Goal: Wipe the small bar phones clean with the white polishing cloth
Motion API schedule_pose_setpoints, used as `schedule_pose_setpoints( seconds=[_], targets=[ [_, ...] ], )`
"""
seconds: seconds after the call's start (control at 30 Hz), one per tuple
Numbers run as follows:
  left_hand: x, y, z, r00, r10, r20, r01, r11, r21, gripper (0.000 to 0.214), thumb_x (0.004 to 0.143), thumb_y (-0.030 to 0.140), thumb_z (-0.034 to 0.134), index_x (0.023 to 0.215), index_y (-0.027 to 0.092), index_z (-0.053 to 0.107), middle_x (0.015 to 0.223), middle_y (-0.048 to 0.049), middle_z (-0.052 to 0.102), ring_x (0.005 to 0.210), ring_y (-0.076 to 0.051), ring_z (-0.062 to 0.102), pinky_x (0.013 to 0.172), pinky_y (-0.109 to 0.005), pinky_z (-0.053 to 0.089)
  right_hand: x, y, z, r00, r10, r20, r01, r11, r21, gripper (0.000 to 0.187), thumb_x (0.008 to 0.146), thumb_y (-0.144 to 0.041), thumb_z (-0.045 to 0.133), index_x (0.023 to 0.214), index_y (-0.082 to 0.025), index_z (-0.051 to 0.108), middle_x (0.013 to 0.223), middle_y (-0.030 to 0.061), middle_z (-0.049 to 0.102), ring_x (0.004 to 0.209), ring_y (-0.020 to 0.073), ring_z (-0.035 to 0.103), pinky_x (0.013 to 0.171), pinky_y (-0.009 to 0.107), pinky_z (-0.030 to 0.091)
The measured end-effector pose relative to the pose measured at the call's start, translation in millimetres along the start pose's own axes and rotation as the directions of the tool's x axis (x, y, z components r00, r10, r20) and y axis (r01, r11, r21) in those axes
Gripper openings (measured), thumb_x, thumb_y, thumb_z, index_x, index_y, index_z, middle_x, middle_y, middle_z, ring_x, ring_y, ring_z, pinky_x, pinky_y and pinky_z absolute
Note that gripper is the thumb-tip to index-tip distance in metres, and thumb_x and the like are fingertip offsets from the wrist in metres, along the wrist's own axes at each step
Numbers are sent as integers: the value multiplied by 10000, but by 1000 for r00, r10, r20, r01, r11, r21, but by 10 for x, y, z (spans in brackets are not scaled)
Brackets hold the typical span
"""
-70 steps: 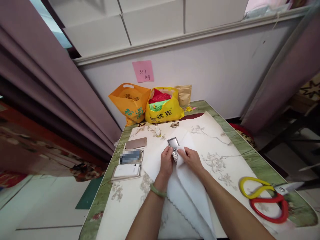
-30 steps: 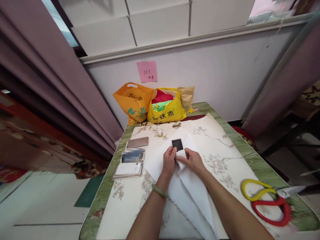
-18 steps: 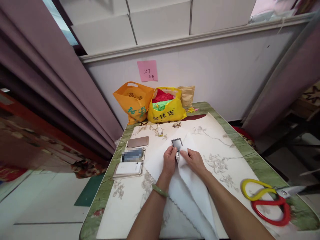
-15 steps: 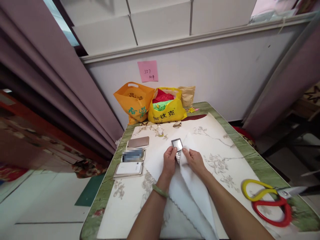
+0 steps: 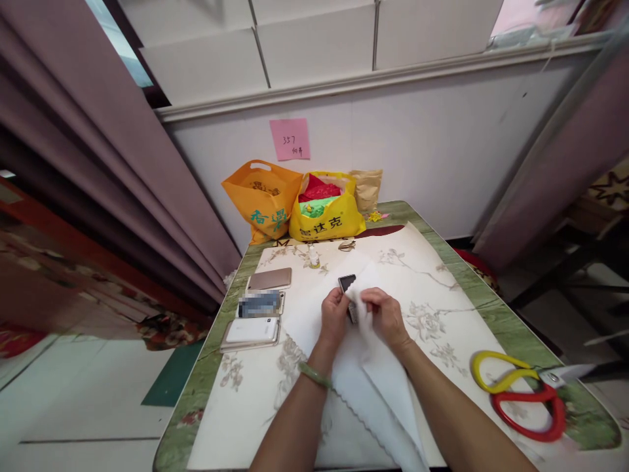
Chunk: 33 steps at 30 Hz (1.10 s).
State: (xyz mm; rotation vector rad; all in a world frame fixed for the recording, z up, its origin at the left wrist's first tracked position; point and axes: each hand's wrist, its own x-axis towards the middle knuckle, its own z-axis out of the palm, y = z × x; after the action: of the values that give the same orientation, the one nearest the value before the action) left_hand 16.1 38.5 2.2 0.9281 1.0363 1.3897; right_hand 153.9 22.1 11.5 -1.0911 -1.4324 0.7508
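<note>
My left hand (image 5: 333, 316) is closed round a small keypad phone (image 5: 347, 286), held tilted on edge above the table. My right hand (image 5: 388, 314) pinches a fold of a white cloth (image 5: 373, 387) and presses it against the phone's side. The cloth trails down toward me over the flowered table cover (image 5: 432, 295). A green bangle (image 5: 311, 375) sits on my left wrist.
Three smartphones lie in a column at the left: a gold one (image 5: 268, 280), a blurred one (image 5: 260, 304), a white one (image 5: 249, 332). Large scissors (image 5: 521, 393) with yellow and red handles lie at the right. An orange bag (image 5: 263, 200) and a yellow bag (image 5: 325, 210) stand against the wall, and a small bottle (image 5: 311, 257) in front of them.
The phone has turned from facing up to standing on edge in my left hand. My right hand with the cloth has shifted up along its side.
</note>
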Motion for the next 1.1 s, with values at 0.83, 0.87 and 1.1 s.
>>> schedule_pose_setpoints(
  seconds=[0.83,0.87,1.1],
  targets=[
    [-22,70,-12,997,-31,69,39,993,-115,305,719,367,727,930,149,698,805,-21,677,705,-139,577,688,-262,464,53,-55,33,962,235,142,-133,852,-506,372,706,-566,639,849,-238,535,755,-25,602,653,157,526,564,246,326],
    [-27,75,-7,996,-42,75,50,992,-113,315,715,373,729,938,151,702,801,-20,678,707,-142,579,690,-264,465,49,-44,37,965,227,135,-128,848,-515,350,746,-571,596,816,-235,528,732,-21,594,642,158,520,561,246,317],
    [-20,26,-26,999,-10,35,12,998,-61,337,713,394,726,932,140,707,749,-20,658,712,-149,585,711,-277,476,30,5,49,971,225,81,-155,849,-505,362,879,-560,421,810,-235,568,712,-2,610,629,162,526,577,257,327]
  ],
)
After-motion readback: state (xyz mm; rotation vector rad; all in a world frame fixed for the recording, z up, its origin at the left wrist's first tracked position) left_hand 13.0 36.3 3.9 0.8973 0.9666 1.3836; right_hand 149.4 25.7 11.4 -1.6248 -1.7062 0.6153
